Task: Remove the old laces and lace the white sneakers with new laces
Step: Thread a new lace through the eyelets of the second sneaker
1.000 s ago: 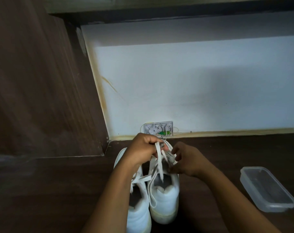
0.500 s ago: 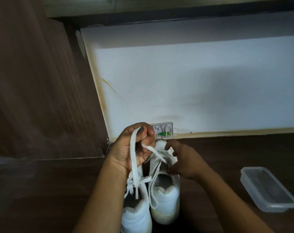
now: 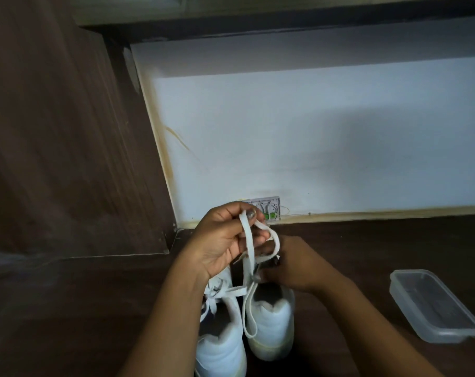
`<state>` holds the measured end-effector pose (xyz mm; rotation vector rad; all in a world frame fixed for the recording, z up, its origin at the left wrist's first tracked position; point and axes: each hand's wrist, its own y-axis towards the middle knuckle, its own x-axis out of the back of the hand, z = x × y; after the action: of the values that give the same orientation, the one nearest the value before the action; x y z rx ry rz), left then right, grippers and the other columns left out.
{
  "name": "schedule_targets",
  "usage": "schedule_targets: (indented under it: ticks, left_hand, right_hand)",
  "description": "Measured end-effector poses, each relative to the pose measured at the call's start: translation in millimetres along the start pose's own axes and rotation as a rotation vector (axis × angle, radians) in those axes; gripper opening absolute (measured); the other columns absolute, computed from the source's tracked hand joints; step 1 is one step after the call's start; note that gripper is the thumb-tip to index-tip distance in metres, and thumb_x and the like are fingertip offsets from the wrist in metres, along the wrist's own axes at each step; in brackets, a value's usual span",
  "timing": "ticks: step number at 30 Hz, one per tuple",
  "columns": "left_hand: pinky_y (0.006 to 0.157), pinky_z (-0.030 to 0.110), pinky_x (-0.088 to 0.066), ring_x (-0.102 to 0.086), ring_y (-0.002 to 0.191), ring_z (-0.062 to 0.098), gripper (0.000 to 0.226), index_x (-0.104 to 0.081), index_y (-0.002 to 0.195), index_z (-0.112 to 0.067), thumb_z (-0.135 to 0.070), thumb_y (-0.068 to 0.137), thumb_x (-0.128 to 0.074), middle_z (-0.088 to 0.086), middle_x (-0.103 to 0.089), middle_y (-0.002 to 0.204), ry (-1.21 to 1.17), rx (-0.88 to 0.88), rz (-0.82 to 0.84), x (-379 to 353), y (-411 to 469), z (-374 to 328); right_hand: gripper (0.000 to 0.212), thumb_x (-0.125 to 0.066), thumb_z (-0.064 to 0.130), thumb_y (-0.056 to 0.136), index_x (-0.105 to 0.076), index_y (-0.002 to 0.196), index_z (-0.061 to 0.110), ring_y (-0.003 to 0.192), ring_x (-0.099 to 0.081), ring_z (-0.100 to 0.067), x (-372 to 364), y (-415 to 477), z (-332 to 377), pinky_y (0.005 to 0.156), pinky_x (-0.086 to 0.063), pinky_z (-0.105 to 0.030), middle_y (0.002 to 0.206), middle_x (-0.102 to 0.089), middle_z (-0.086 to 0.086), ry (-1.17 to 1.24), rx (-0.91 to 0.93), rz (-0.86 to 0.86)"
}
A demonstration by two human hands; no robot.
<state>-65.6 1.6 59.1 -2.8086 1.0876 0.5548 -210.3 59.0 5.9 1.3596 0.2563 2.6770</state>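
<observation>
Two white sneakers stand side by side on the dark wooden floor, heels toward me: the left sneaker (image 3: 221,349) and the right sneaker (image 3: 270,319). My left hand (image 3: 225,240) is raised above them, palm up, and pinches a white lace (image 3: 248,251) that runs down into the right sneaker's eyelets. A slack loop of the lace hangs beside that sneaker's heel. My right hand (image 3: 293,268) rests on the right sneaker's tongue area; its fingers are closed at the lace by the eyelets. The left sneaker still carries a tied lace (image 3: 217,292).
A clear plastic container (image 3: 432,306) lies on the floor to the right. A white wall (image 3: 312,137) with a small open wall socket (image 3: 269,210) rises behind the shoes. A dark wooden panel (image 3: 62,148) stands on the left.
My left hand has drawn the lace upward and turned palm up, lengthening the free strand. My right hand has moved slightly down onto the right sneaker's eyelets.
</observation>
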Motion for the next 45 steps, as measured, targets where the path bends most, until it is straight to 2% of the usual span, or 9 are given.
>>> schedule_targets:
  ticks: [5,9,13,20,25,31,35,40,45]
  left_hand:
    - [0.057,0.023,-0.057,-0.065,0.058,0.018,0.019,-0.068,0.085,-0.002,0.006,0.074,-0.054,0.013,-0.066,0.074,-0.100,-0.074,0.077,-0.9,-3.1,-8.6]
    - [0.071,0.036,-0.054,-0.059,0.066,0.019,0.034,-0.064,0.084,-0.014,0.018,0.080,-0.053,0.006,-0.063,0.078,0.678,0.051,-0.051,16.0,9.0,14.7]
    - [0.063,0.024,-0.046,-0.058,0.072,0.013,0.023,-0.061,0.069,-0.024,-0.001,0.073,-0.064,-0.005,-0.062,0.074,1.260,0.073,0.033,12.7,15.5,37.9]
    - [0.068,0.030,-0.042,-0.058,0.093,0.028,0.028,-0.049,0.102,-0.012,-0.013,0.076,-0.062,0.010,-0.055,0.100,1.697,-0.001,-0.033,-6.1,7.1,49.5]
    - [0.072,0.030,-0.045,-0.062,0.095,0.028,0.019,-0.062,0.098,-0.008,-0.005,0.081,-0.055,0.012,-0.062,0.102,1.788,-0.009,-0.107,-16.5,7.9,37.3]
    - [0.058,0.022,-0.042,-0.059,0.069,0.017,0.012,-0.067,0.081,-0.005,-0.013,0.085,-0.058,0.007,-0.064,0.078,1.580,0.077,-0.082,-0.9,16.3,29.1]
    - [0.054,0.020,-0.042,-0.051,0.057,0.010,0.020,-0.061,0.068,-0.017,-0.006,0.085,-0.060,-0.005,-0.056,0.058,0.975,0.179,-0.084,1.9,13.1,21.2]
    - [0.065,0.029,-0.055,-0.066,0.073,0.022,0.026,-0.056,0.065,-0.007,0.002,0.087,-0.044,0.010,-0.067,0.072,0.188,0.124,-0.035,-1.4,4.3,0.4]
    - [0.050,0.027,-0.053,-0.043,0.036,0.010,0.017,-0.061,0.064,-0.013,-0.025,0.069,-0.072,0.002,-0.047,0.050,-0.198,0.069,0.181,7.0,-9.8,-26.5]
  right_hand:
    - [0.024,-0.063,0.016,0.087,-0.070,0.074,-0.003,0.065,-0.066,-0.026,5.4,1.7,-3.5,0.070,-0.053,-0.042,0.071,-0.069,-0.016,0.136,-0.055,-0.112]
    - [0.015,-0.062,0.000,0.084,-0.064,0.072,-0.008,0.061,-0.063,-0.031,12.9,-5.7,-7.4,0.071,-0.055,-0.047,0.066,-0.066,-0.022,0.512,-0.237,-0.195]
    - [0.013,-0.056,-0.004,0.085,-0.065,0.076,-0.006,0.069,-0.064,-0.030,12.8,-8.3,3.0,0.069,-0.056,-0.040,0.074,-0.065,-0.023,0.738,-0.292,-0.155]
    - [0.024,-0.055,-0.002,0.087,-0.065,0.069,0.009,0.073,-0.059,-0.026,18.3,-8.9,7.5,0.072,-0.052,-0.037,0.075,-0.067,-0.012,0.874,-0.375,-0.124]
    - [0.018,-0.058,0.005,0.088,-0.069,0.074,0.006,0.072,-0.062,-0.025,26.1,-8.0,2.3,0.068,-0.054,-0.035,0.071,-0.069,-0.008,0.825,-0.443,-0.197]
    - [0.018,-0.053,0.000,0.091,-0.069,0.085,-0.007,0.063,-0.064,-0.019,27.9,-7.0,5.9,0.058,-0.058,-0.029,0.073,-0.067,-0.019,0.680,-0.370,-0.166]
    - [0.026,-0.045,0.001,0.093,-0.067,0.078,0.000,0.065,-0.068,-0.029,26.6,-6.8,8.9,0.064,-0.058,-0.036,0.080,-0.070,-0.023,0.697,-0.446,-0.118]
    - [0.026,-0.040,0.003,0.095,-0.062,0.080,0.000,0.065,-0.067,-0.028,26.8,-7.5,5.6,0.063,-0.057,-0.035,0.078,-0.067,-0.021,0.741,-0.497,-0.097]
    - [0.025,-0.037,0.003,0.096,-0.057,0.081,0.000,0.070,-0.066,-0.034,26.3,-6.3,1.3,0.074,-0.057,-0.044,0.081,-0.064,-0.025,0.803,-0.546,-0.112]
